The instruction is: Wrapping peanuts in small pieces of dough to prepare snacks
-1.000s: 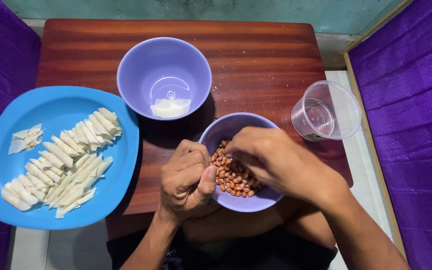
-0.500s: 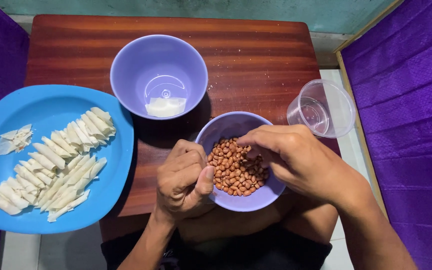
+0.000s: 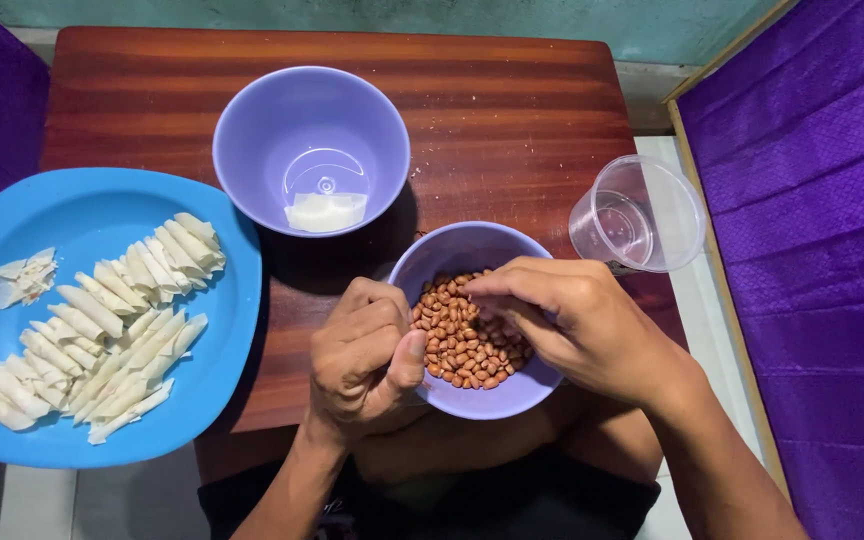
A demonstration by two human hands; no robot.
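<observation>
The left hand (image 3: 367,355) is clenched against 1 bowl of peanuts (image 3: 472,335); the right hand (image 3: 577,325) pinches peanuts inside it. Beyond them stand 1 more bowl (image 3: 310,150), 1 plate (image 3: 102,215) and 1 cup (image 3: 637,213).

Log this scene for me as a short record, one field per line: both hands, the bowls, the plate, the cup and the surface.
left hand: loosely closed, resting against the rim of the peanut bowl
right hand: fingertips down in the peanuts
peanut bowl: lilac, at the table's near edge
far bowl: lilac, holds one pale folded piece
blue plate: rows of pale rolled wrappers, a few scraps at left
plastic cup: clear, tilted, right of the bowls
table: dark red wood
</observation>
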